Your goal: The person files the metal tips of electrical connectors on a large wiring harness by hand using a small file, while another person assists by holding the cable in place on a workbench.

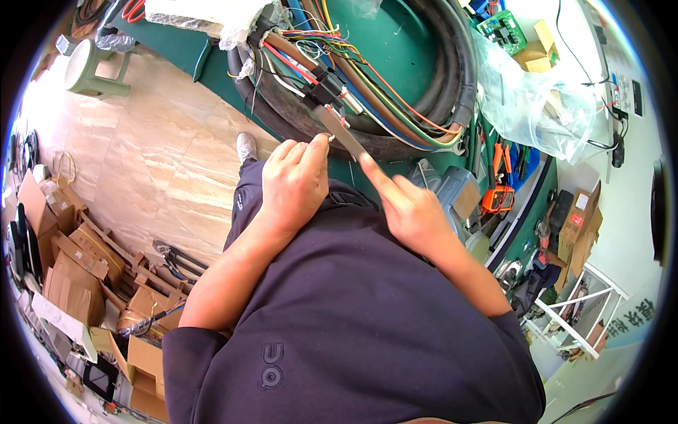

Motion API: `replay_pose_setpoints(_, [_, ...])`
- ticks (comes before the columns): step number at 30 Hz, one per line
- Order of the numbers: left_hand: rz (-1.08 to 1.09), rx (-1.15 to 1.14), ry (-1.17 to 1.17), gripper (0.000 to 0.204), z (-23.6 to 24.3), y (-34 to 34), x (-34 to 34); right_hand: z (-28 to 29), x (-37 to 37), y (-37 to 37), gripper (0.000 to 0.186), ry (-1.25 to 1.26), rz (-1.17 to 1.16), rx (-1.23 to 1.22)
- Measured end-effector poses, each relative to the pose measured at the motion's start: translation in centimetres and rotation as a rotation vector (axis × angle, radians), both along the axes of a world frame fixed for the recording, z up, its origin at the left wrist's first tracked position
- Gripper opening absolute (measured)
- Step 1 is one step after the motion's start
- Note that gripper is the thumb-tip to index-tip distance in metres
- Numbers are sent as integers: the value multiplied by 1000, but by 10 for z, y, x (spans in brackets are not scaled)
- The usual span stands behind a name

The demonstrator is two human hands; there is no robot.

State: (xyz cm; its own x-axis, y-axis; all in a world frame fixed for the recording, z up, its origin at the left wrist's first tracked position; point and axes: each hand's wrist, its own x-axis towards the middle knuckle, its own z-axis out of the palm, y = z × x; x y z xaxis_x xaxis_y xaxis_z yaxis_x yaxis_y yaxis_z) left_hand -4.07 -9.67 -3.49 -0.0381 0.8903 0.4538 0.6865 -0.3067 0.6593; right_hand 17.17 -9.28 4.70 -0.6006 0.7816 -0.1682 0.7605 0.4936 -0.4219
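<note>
Grey bar (343, 134) slants away, up-left

Its far end lies near the black fitting (327, 87); the right hand (412, 212), nearer, seems to pinch its near end; the left hand (295, 182), fingers curled, sits just left, hold unclear

Letters (272, 367) on black shirt (381, 332), characters (632, 318) on pale wall (631, 237)

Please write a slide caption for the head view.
Bare right hand holds a flat grey strip, curled left hand beside it, near a thick black coiled cable.
</note>
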Motion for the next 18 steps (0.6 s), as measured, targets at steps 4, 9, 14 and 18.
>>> replay_pose_setpoints(4, [17,8,-28,21,1,0,-1,-12,-15,18,74,113,-7,54])
replay_pose_setpoints(9, [14,11,-6,22,-1,1,-2,7,7,0,73,50,-32,-1])
replay_pose_setpoints(14, [-20,30,42,23,2,2,-1,-6,-12,8,72,81,-5,17])
replay_pose_setpoints(18, [9,-6,-54,16,2,4,1,-12,-29,33,68,308,-41,106])
